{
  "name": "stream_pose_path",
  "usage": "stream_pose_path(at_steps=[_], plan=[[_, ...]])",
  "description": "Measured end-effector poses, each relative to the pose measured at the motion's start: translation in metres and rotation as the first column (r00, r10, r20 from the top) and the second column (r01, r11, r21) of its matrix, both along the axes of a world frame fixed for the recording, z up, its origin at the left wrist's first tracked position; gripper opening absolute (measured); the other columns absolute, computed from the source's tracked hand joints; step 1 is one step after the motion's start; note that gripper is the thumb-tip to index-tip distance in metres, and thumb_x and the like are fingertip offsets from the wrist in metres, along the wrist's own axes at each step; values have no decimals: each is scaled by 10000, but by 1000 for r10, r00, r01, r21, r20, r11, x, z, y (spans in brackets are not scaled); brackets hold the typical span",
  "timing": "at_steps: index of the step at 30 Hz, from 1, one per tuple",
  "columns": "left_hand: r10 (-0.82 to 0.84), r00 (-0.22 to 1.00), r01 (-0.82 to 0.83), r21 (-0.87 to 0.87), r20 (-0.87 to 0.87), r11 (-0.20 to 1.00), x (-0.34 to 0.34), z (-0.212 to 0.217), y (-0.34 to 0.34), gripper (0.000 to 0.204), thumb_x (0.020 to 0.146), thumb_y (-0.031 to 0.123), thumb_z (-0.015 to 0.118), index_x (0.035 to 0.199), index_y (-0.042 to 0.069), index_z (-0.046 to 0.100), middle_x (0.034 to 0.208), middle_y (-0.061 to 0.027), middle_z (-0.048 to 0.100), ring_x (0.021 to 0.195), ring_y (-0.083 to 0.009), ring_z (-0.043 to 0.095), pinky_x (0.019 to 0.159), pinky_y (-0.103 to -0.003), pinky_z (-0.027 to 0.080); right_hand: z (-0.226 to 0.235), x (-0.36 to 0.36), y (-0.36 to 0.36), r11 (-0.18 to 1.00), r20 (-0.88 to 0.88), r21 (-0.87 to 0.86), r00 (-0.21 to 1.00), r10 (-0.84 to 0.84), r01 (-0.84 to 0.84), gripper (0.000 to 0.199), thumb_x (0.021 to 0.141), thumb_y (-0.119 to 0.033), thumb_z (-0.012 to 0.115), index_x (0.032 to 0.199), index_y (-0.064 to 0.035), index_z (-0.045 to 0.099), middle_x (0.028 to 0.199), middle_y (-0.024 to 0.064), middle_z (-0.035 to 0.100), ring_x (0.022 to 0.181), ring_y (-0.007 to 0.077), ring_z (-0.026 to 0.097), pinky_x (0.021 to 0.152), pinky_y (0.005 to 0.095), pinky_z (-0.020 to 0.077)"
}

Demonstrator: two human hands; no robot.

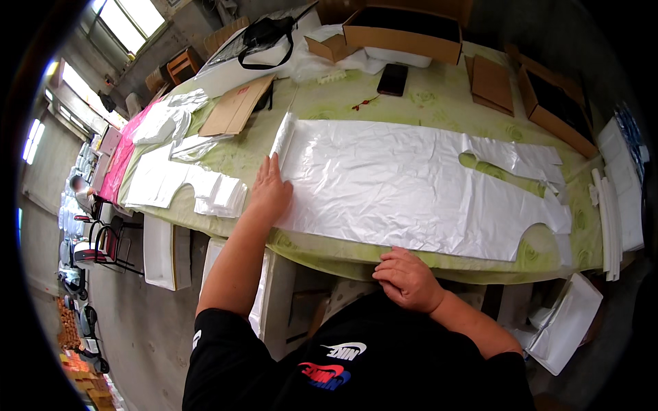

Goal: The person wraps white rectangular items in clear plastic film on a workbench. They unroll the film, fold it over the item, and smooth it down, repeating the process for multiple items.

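A long sheet of thin white plastic (384, 185) with curved cutouts at its right end lies spread across the table (432, 99). Its left end is turned up into a narrow roll (284, 135). My left hand (272, 188) rests on the near part of that roll, fingers stretched along it. At the table's front edge, beside the sheet's near side, is my right hand (409, 279) with its fingers curled in; whatever they may hold is hidden. Left of my left hand lie more white plastic pieces (156, 179), flat and stacked, with a similar curved cutout.
Cardboard (236, 106) lies at the back left near a black bag (267, 34). A dark phone (393, 79) and an open carton (404, 38) are at the back, another carton (558, 109) at the right. White rolls (606, 222) stand by the right edge. A person sits far left.
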State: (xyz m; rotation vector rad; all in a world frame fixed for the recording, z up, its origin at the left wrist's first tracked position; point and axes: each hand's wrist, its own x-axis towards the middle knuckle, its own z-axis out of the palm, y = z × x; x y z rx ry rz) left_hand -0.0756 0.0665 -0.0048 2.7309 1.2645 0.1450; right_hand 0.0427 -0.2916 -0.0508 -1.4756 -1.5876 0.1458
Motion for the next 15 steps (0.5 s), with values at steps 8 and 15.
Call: stream_pose_path(at_steps=[8, 15], plan=[[51, 993, -65, -133, -108, 989, 7, 8, 36, 868, 947, 276, 641, 1663, 160, 166, 1522, -273, 476, 1343, -452, 517, 1158, -497, 394, 1, 0, 0, 1000, -32, 9, 999, 3, -3, 246, 790, -32, 765, 1029, -82, 729, 1021, 89, 715, 1081, 317, 667, 1040, 471, 511], [218, 689, 392, -609, 691, 690, 56, 6, -38, 863, 946, 45, 546, 1677, 211, 118, 968, -72, 645, 756, -109, 582, 657, -279, 511, 16, 6, -13, 984, -249, -31, 952, -177, 175, 388, 881, -107, 735, 1262, -77, 672, 1259, 155, 655, 1137, 330, 634, 991, 402, 514]])
